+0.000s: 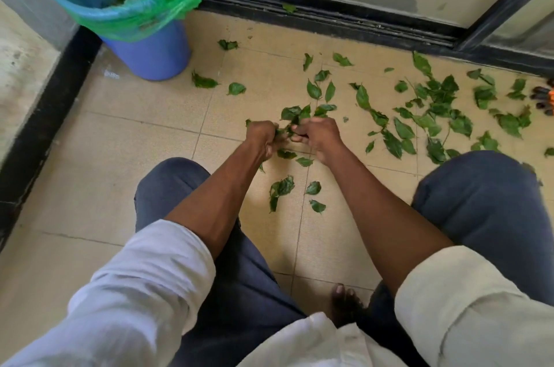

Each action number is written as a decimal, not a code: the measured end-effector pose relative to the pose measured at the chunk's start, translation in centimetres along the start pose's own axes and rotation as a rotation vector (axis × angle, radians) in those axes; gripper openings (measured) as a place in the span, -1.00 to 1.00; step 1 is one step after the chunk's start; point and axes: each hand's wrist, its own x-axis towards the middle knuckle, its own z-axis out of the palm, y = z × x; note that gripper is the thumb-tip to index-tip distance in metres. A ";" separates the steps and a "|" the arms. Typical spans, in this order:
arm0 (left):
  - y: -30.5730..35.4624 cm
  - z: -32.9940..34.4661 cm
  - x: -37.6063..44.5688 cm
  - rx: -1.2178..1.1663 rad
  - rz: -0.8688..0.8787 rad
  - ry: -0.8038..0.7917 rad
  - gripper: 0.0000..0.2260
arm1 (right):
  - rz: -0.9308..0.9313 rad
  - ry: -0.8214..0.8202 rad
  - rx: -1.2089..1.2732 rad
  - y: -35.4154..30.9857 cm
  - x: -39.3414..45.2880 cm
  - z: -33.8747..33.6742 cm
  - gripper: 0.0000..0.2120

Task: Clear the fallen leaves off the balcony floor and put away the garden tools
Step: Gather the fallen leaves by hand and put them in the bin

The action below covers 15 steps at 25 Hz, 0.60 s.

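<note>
From the head view, the left hand (263, 134) and right hand (317, 134) both curl around a bunch of leaves (295, 114) on the floor (120, 156); more lie toward 2 o'clock. Squeezing the handful tight should prevent spills before the bin (147, 49) at 11 o'clock.

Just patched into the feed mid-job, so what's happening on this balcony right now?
A person crouches on the tiled floor, both hands gathering green leaves. The left hand and right hand each grip a bunch of leaves between them. Many loose leaves lie scattered to the right. The lined blue bin already holds some.
</note>
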 end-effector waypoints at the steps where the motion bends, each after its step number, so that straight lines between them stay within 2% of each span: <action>1: -0.7 0.2 -0.3 -0.025 -0.001 -0.025 -0.77 | -0.021 -0.043 -0.060 -0.7 -0.6 0.6 -0.78; 3: -1.7 0.6 -1.1 -0.165 -0.021 -0.077 -0.77 | -0.114 -0.036 -0.286 -0.8 -1.4 2.0 -0.87; 4: -2.2 0.8 -1.5 -0.244 -0.042 -0.071 -0.69 | -0.209 -0.012 -0.454 -0.3 -1.4 2.6 -0.88; 6: -3.0 0.5 -1.7 -0.322 -0.063 -0.063 -0.55 | -0.367 -0.011 -0.787 0.7 -1.5 3.6 -0.77; 7: -3.4 0.1 -1.6 -0.299 -0.046 -0.036 -0.62 | -0.371 -0.066 -0.889 1.0 -1.7 3.8 -0.76; 9: -3.8 -0.7 -1.1 -0.254 -0.061 0.057 -0.77 | -0.272 -0.264 -0.913 0.6 -1.5 3.2 -0.86; 10: -3.8 -1.2 -0.7 -0.223 -0.045 0.121 -0.78 | -0.219 -0.324 -0.804 0.2 -1.2 2.7 -0.87; 12: -3.7 -2.6 -0.2 -0.167 -0.036 0.252 -0.77 | -0.257 -0.267 -0.592 0.8 -0.5 1.3 -0.79; 14: -3.4 -3.9 -0.3 -0.112 -0.054 0.304 -0.72 | -0.323 -0.215 -0.716 3.1 -0.1 0.3 -0.75; 15: -3.4 -4.3 -0.3 -0.071 -0.052 0.318 -0.71 | -0.322 -0.280 -0.863 5.1 -0.2 0.0 -0.69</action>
